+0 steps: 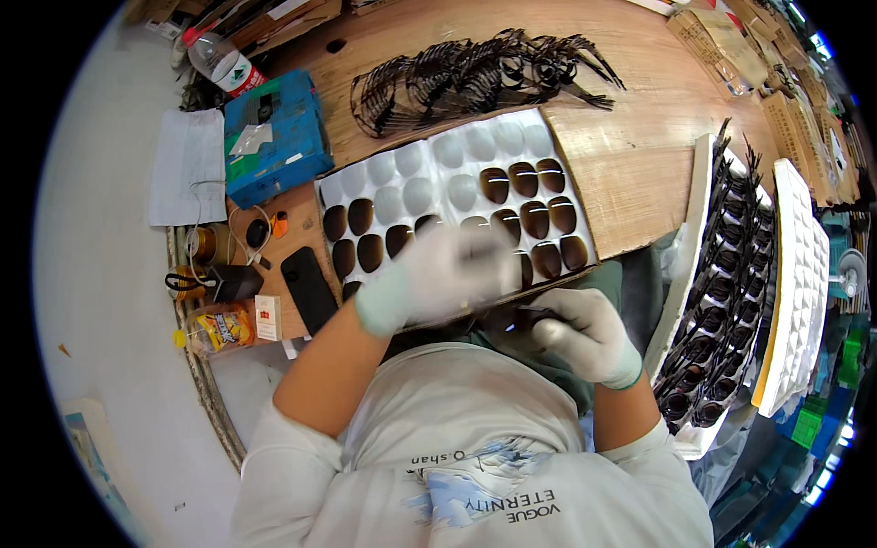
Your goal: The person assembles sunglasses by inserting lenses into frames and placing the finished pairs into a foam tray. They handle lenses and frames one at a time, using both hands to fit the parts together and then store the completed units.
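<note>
Lenses [534, 219] in dark brown lie in rows across the white tray [437, 169] before me, mostly from two o'clock round to eight, with pale rounded shapes along the twelve o'clock side. My left hand [461, 265], in a white glove, is over the tray's six o'clock part, so blurred that I cannot tell whether its fingers are spread, pressed together or gripping anything. My gloved right hand [589, 333] is curled near the five o'clock corner, thumb and fingers pinching a dark glossy piece [528, 320], too hidden to make out fully. Beyond the tray at twelve o'clock lies a heap of dark frames [475, 80]; a blue box [279, 137] is at ten, a black phone [309, 290] at eight, and dark glasses [722, 292] fill a white holder [692, 219] towards four.
</note>
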A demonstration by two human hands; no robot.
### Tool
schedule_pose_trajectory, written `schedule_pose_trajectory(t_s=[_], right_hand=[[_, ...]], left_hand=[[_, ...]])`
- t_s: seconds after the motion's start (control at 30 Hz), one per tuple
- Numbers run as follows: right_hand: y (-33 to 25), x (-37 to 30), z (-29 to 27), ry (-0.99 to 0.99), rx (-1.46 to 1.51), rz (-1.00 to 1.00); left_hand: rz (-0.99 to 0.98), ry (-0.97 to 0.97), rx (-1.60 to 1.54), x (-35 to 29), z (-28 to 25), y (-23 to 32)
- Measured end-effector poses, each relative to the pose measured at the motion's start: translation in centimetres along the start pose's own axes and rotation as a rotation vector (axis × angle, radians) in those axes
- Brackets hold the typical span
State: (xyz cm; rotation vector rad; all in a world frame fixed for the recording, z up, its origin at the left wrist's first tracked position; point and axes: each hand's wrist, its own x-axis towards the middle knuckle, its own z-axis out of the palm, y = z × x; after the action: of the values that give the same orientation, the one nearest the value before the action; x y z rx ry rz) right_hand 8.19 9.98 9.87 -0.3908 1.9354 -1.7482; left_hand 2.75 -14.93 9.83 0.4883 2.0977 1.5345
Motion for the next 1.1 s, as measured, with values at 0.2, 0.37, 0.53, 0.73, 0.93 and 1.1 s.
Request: schedule_pose_trajectory(t_s=[0.2,0.37,0.53,0.73,0.93,1.1], right_hand=[[0.2,-3.1,-1.9,0.235,0.017,-0.03],[2.3,-2.4,0.4,0.264,0.301,-0.164],[2.5,0.4,0.8,0.19,0.269,-0.323],[-0.9,3.1,4.6,-0.235,-0.364,-0.058],[0.3,3.1,9.0,-0.243,-0.293,-0.135],[1.2,2.0,11.3,-0.141,-0.21,-0.133]], left_hand=[[-0.387,0.291,0.843,11.3,0.8,-7.7],[-0.213,0.5,0.535,9.6,0.9,-9.2],[-0.099,0.504,0.283,2.0,1.7,-5.8],[0.002,0.619,-0.601,-10.2,3.6,-3.2],[-0.169,0.543,-0.357,-15.1,3.6,-4.7],[-0.384,0.86,0.475,-16.1,-1.7,-9.6]])
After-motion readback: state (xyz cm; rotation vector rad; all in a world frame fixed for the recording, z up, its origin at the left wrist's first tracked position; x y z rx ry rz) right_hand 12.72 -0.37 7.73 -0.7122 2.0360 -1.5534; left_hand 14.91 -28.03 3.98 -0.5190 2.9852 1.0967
